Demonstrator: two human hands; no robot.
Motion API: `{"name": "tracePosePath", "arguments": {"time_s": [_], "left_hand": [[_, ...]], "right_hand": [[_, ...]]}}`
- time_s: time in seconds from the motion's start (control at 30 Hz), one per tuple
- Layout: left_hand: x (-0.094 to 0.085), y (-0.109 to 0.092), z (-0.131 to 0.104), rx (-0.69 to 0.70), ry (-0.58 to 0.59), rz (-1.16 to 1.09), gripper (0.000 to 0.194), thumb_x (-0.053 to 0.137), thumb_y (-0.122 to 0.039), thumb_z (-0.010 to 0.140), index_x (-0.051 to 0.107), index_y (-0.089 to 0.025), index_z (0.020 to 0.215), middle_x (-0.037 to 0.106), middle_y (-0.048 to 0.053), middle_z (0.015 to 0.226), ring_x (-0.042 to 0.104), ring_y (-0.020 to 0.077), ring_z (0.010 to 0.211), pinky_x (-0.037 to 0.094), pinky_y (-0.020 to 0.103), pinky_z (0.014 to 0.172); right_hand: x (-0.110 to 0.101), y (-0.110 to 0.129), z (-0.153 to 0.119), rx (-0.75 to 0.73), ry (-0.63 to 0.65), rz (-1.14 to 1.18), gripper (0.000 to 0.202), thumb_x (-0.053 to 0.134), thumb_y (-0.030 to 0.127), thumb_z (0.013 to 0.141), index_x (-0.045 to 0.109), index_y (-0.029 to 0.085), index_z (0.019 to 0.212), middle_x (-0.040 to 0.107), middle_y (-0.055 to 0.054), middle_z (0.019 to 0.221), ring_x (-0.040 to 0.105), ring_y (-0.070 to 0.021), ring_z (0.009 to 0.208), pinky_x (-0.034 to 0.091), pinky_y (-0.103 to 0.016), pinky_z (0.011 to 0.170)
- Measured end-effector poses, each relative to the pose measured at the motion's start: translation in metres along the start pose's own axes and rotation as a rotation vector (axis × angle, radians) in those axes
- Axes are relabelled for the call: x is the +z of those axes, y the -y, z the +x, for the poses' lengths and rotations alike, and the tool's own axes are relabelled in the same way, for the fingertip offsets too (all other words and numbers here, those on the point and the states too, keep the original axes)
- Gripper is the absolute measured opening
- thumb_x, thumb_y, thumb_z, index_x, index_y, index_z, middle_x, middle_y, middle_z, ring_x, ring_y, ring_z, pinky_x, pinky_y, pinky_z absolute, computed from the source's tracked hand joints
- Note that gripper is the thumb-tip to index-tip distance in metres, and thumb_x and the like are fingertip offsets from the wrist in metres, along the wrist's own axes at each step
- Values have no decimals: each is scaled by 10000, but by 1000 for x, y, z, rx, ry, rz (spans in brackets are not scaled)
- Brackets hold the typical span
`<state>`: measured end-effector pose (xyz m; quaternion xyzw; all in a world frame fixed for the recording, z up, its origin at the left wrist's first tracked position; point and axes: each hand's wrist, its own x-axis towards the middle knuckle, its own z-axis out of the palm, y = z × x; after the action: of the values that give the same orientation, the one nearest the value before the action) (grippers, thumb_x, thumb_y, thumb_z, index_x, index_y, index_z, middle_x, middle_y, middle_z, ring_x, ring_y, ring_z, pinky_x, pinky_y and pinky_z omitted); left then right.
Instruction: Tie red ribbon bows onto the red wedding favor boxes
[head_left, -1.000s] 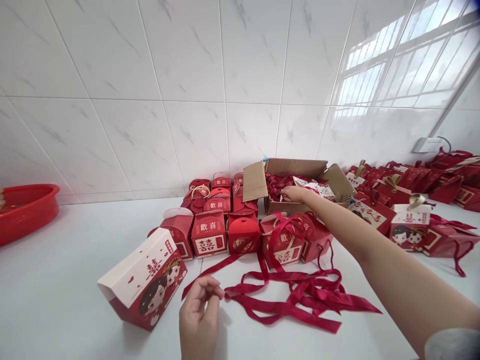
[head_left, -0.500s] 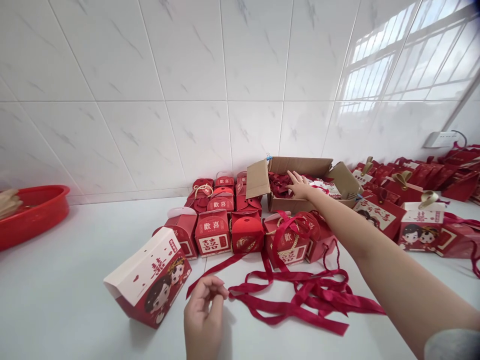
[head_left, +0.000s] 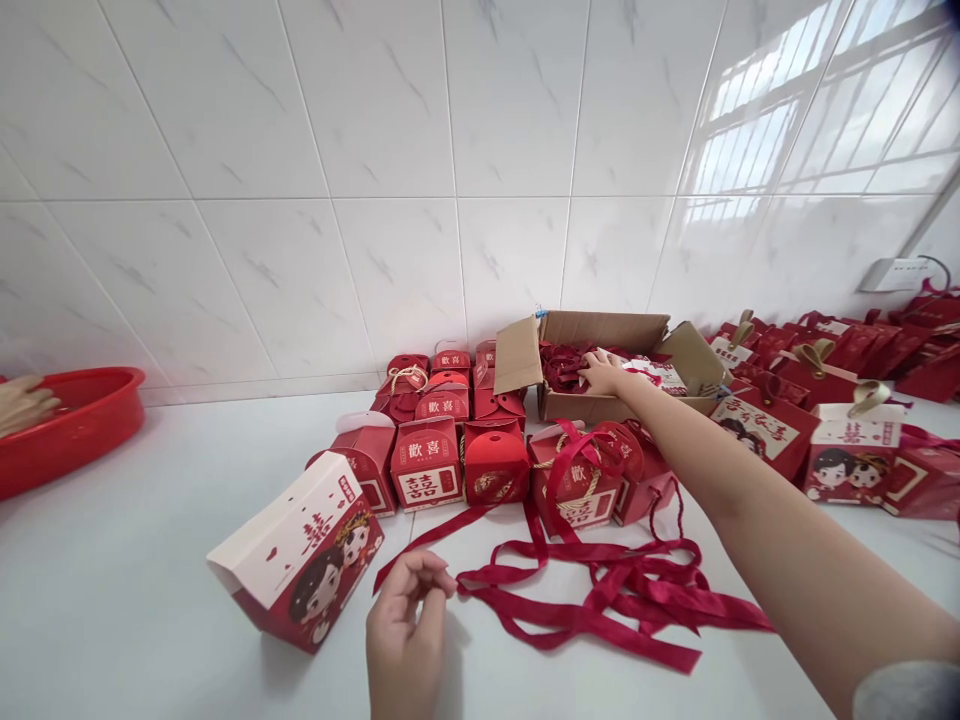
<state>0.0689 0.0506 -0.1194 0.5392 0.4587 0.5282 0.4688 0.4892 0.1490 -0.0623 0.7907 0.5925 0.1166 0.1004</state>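
Note:
My left hand (head_left: 411, 615) is closed in the foreground, its fingertips pinching the end of a dark red satin ribbon (head_left: 600, 620) whose loops lie loose on the white surface. My right hand (head_left: 600, 375) reaches into an open cardboard carton (head_left: 577, 408); its fingers are slightly apart and touch a heap of dark red ribbons (head_left: 562, 368), some fingertips being hidden. Left of my left hand, a red and white gift box (head_left: 300, 560) with cartoon figures leans at a tilt. Beyond the ribbon stands a red box (head_left: 574, 490) with cord and ribbon on it.
Several red gift boxes (head_left: 426, 465) stand in rows in front of the tiled wall (head_left: 375, 270). More boxes (head_left: 855, 450) crowd the right side. At the far left, another person's hand (head_left: 26, 405) is in a red basin (head_left: 90, 420). A white socket strip (head_left: 896, 273) sits at the right.
My right hand has lowered into the ribbons, its fingers less spread. At the far left, the other person's hand shows farther into the basin. My left hand stays put.

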Motion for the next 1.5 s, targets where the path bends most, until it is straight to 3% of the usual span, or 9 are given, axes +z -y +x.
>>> {"name": "tracePosePath", "arguments": {"time_s": [0.33, 0.63, 0.83, 1.0, 1.1, 1.2, 1.27, 1.37, 1.5], "left_hand": [[-4, 0, 0, -10, 37, 12, 81, 511, -227, 670, 550, -211, 739, 579, -17, 634, 532, 164, 634, 424, 265, 642], [-12, 8, 7, -6, 118, 54, 80, 524, -217, 681, 556, -208, 754, 590, -10, 663, 542, 161, 654, 450, 257, 642], [-11, 7, 6, -9, 110, 37, 81, 527, -205, 678, 562, -207, 751, 597, -9, 656, 549, 162, 655, 452, 259, 645], [-9, 3, 4, -6, 87, 10, 78, 531, -205, 663, 567, -204, 732, 597, -7, 638, 550, 166, 639, 448, 267, 631], [-7, 1, 2, -3, 22, -23, 86, 516, -197, 665, 571, -209, 730, 589, -14, 625, 542, 163, 623, 432, 266, 620], [-6, -2, 1, 8, 42, -32, 72, 524, -193, 661, 573, -206, 713, 588, -8, 636, 546, 165, 630, 439, 269, 623], [-6, -6, -2, 18, 89, -29, 38, 555, -202, 679, 577, -197, 710, 598, 4, 671, 563, 168, 666, 450, 267, 640], [-8, -19, -13, 58, 62, -93, 67, 606, -250, 737, 588, -188, 753, 608, 16, 743, 589, 169, 739, 466, 261, 696], [-12, -43, -34, 164, -26, -228, 133, 624, -283, 793, 586, -195, 887, 615, 33, 848, 605, 169, 814, 479, 275, 783]], "right_hand": [[2, -2, 4, -79, -46, 26, 328, 543, 343, 928, 559, 189, 1217, 518, -100, 1314, 538, -229, 1145, 461, -464, 970], [1, -2, 4, -39, -136, 236, 314, 544, 336, 929, 565, 177, 1199, 549, -97, 1266, 564, -217, 1100, 485, -444, 936], [-14, -7, -7, 138, -304, 551, 289, 540, 343, 931, 589, 165, 1153, 585, -82, 1204, 589, -206, 1045, 510, -411, 895], [-51, -2, -19, 287, -442, 868, 318, 555, 361, 921, 597, 129, 1134, 618, -74, 1139, 616, -209, 1000, 530, -401, 852], [-87, 14, -45, 264, -515, 1032, 334, 528, 373, 922, 668, 115, 1081, 695, -77, 1043, 639, -232, 1001, 513, -400, 889], [-121, 43, -93, 120, -503, 1170, 320, 579, 429, 864, 736, 192, 1010, 736, -37, 1011, 654, -215, 1006, 505, -326, 903], [-138, 68, -131, -13, -415, 1250, 285, 638, 466, 813, 757, 233, 927, 745, -22, 986, 667, -199, 982, 517, -298, 882], [-156, 106, -181, -299, -126, 1431, 236, 697, 448, 771, 761, 233, 845, 747, -37, 912, 678, -205, 908, 537, -296, 811], [-165, 146, -214, -497, 5, 1276, 240, 628, 430, 830, 753, 225, 819, 732, -43, 920, 664, -188, 755, 543, -288, 627]]}}
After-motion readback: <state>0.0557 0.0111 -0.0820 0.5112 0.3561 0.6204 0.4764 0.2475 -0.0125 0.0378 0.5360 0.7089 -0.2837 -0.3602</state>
